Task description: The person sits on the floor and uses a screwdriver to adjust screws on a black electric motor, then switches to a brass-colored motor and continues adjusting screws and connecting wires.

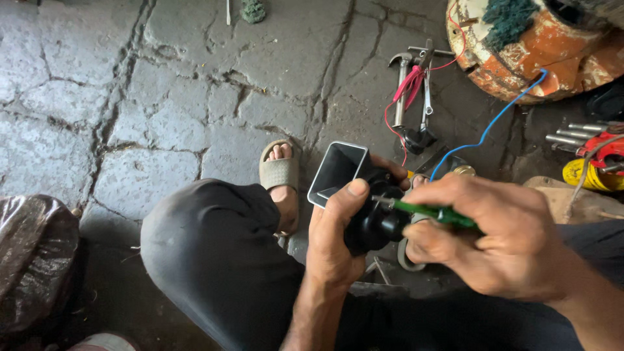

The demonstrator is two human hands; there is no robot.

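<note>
My left hand [333,239] grips a black plastic part [374,221] with round knobs, joined to a rectangular metal-rimmed housing [338,170] that opens toward the camera. My thumb lies over the top of the black part. My right hand [500,237] is closed around a green-handled screwdriver [437,214]. Its metal tip points left and touches the black part just under my left thumb. Both hands hover over my lap, above my bent left knee in dark trousers [214,253].
My sandalled foot [281,170] rests on cracked stone paving [162,97]. Spanners and a hammer [416,84] lie ahead with red and blue wires [494,123]. An orange-and-white motor casing [539,45] stands at the top right, sockets and a red tool [601,153] at the right edge, a dark bag [32,260] at the left.
</note>
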